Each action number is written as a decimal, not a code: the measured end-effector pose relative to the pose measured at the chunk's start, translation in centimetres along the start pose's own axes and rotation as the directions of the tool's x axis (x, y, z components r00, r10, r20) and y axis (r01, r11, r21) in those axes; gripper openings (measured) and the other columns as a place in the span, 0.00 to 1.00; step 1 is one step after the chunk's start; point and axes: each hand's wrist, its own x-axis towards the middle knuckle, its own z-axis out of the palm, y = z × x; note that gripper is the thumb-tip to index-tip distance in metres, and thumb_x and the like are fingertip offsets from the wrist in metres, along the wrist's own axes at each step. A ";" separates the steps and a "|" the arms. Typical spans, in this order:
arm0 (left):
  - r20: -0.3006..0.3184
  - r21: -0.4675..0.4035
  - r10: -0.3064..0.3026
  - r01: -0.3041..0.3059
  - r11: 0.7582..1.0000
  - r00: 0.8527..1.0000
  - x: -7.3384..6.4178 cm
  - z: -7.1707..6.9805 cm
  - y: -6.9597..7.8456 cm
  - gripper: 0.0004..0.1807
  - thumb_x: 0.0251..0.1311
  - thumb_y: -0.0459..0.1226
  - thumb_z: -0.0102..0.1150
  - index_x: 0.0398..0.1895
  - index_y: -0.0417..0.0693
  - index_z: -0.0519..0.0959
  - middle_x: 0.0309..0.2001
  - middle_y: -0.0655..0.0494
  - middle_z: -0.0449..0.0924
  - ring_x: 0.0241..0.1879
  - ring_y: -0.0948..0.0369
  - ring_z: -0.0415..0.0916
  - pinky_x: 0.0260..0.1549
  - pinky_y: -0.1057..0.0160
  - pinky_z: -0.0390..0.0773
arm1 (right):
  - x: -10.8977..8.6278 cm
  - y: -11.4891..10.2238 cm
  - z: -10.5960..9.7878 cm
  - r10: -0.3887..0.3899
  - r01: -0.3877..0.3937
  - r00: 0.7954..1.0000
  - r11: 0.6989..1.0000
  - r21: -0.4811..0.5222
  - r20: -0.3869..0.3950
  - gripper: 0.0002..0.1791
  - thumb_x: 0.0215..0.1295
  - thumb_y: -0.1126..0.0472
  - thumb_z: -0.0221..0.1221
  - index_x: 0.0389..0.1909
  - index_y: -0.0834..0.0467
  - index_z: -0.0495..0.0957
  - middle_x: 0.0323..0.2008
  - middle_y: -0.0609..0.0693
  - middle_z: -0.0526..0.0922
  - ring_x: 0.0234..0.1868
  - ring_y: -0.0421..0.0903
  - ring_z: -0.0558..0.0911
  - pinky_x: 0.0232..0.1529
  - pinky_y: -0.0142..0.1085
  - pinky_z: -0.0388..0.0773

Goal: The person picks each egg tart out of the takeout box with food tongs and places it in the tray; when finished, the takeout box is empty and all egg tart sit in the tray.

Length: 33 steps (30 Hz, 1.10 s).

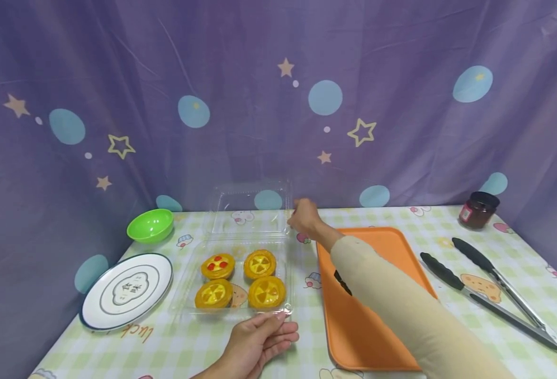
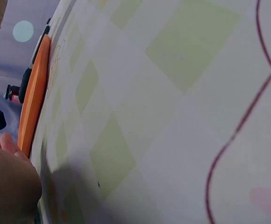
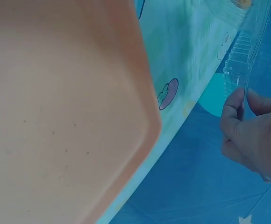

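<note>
A clear plastic clamshell box [image 1: 188, 273] lies on the table with its lid [image 1: 250, 210] raised at the back. Inside sit several round yellow tarts [image 1: 266, 292], one topped with red pieces. My right hand [image 1: 305, 217] pinches the lid's right edge between thumb and fingers; the right wrist view shows this hand [image 3: 257, 130] gripping the thin clear rim. At the box's front right corner, my left hand [image 1: 258, 341] holds the edge, thumb on the near side and the other fingers spread to the right. Only part of that hand [image 2: 11, 172] shows in the left wrist view.
An orange tray [image 1: 368, 337] lies right of the box, under my right forearm, with a black-handled item [image 1: 342, 282] partly hidden on it. Black-handled tongs [image 1: 510, 310] and a dark jar [image 1: 478, 211] are farther right. A white plate [image 1: 93, 300] and green bowl [image 1: 150, 226] stand left.
</note>
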 end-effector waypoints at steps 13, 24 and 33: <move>0.002 0.001 0.005 -0.005 1.000 1.000 0.0 0.0 -0.1 0.23 0.67 0.41 0.56 0.55 0.29 0.72 0.41 0.45 0.85 0.40 0.57 0.84 0.43 0.64 0.85 | -0.4 -0.1 -0.2 0.109 -0.111 0.989 0.994 0.016 0.097 0.33 0.57 0.72 0.61 0.64 0.73 0.64 0.35 0.62 0.85 0.35 0.52 0.85 0.38 0.36 0.85; 0.008 0.012 0.001 -0.001 1.000 1.000 -0.1 0.0 0.1 0.24 0.68 0.41 0.55 0.56 0.28 0.71 0.42 0.45 0.85 0.41 0.57 0.83 0.43 0.64 0.84 | -0.5 0.1 -1.7 0.056 -0.062 0.990 0.997 0.040 0.131 0.32 0.64 0.64 0.60 0.65 0.73 0.62 0.67 0.66 0.65 0.68 0.60 0.63 0.68 0.48 0.66; 0.039 0.007 -0.052 0.052 0.999 0.998 -0.7 0.2 0.2 0.29 0.67 0.45 0.57 0.58 0.27 0.70 0.41 0.45 0.85 0.38 0.57 0.84 0.43 0.62 0.85 | -1.8 0.6 -4.0 -0.025 0.018 0.987 0.999 0.044 0.160 0.35 0.64 0.59 0.62 0.68 0.67 0.62 0.67 0.63 0.66 0.66 0.58 0.66 0.64 0.49 0.70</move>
